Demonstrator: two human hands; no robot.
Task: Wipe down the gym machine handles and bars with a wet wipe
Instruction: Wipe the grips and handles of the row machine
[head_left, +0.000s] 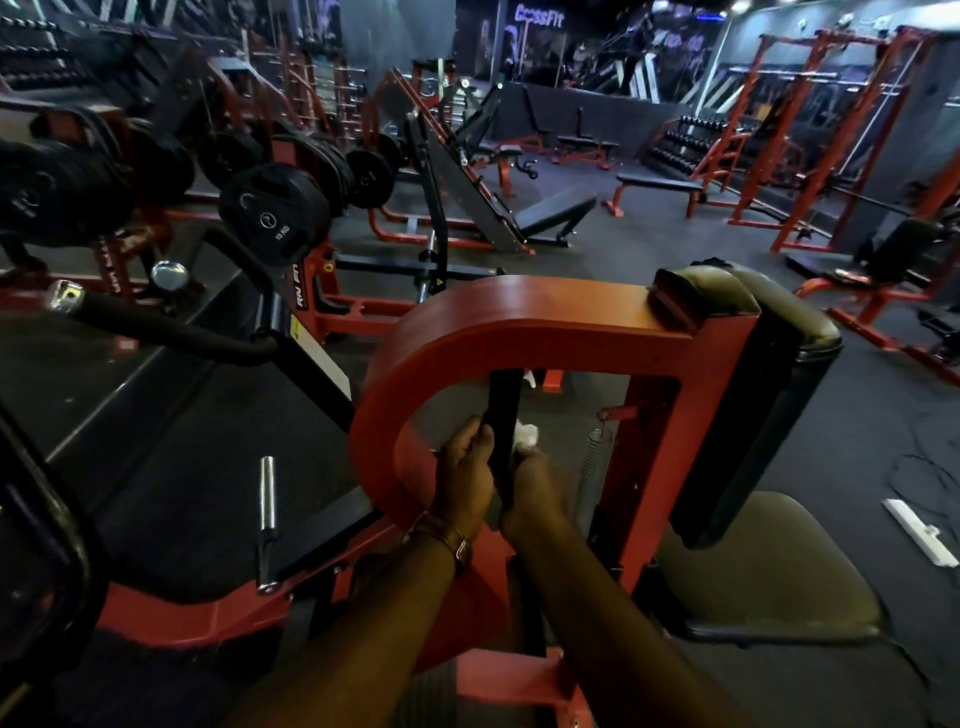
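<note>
A red gym machine frame (545, 317) curves over a black upright bar (503, 410) in the middle of the view. My left hand (462, 483) grips this bar from the left, a watch on its wrist. My right hand (535, 493) is curled round the bar from the right, just below, and holds a crumpled white wet wipe (525, 435) against it. A long black foam-covered handle (171, 327) with a metal end cap reaches out at the left.
A black upright pad (753, 395) and a seat (779, 566) stand to the right. A chrome plate peg (267, 499) rises at lower left. Weight plates (270, 208) hang at the left, with benches and red racks behind. White paper (922, 532) lies on the floor at the right.
</note>
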